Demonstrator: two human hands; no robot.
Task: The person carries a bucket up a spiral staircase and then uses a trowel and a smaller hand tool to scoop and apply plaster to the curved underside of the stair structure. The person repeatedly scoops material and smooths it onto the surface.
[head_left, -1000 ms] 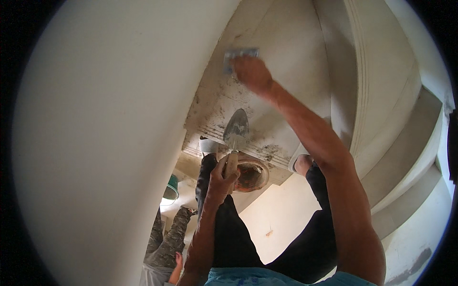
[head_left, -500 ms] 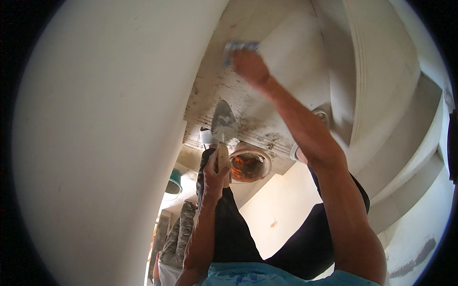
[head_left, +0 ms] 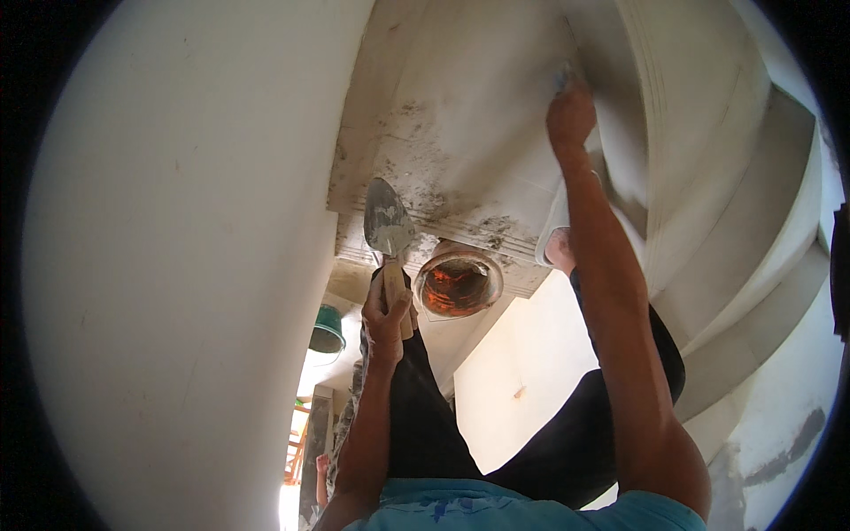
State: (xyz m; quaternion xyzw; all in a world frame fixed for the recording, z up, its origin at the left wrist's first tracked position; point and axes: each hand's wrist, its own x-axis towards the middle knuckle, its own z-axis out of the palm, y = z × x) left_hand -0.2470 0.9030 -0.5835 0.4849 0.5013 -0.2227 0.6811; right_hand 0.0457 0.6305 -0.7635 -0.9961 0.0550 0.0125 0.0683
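Trowel (head_left: 388, 223) in my left hand (head_left: 387, 320), that is the plain fact of it: my fingers are wrapped tight round its pale wooden handle, and the pointed steel blade stands upright above my fist, smeared grey with mortar. Its tip rises in front of the stained, speckled face of the white ledge (head_left: 460, 168) I am standing on. Just to the right of the trowel sits a round bucket (head_left: 458, 283) with a pale rim and an orange inside, close under the ledge's lower edge. My right hand (head_left: 569, 115) is stretched far up and away from the trowel, closed on something small and bluish pressed against the white moulding (head_left: 682, 133); what it is I cannot tell, most of it being hidden behind my knuckles. My dark trousers (head_left: 531, 442) fill the space between my two forearms, and one shoe (head_left: 556, 232) shows beside my right wrist. A green bucket (head_left: 328, 329) hangs lower down at the left, beside the big white curved wall (head_left: 177, 265)
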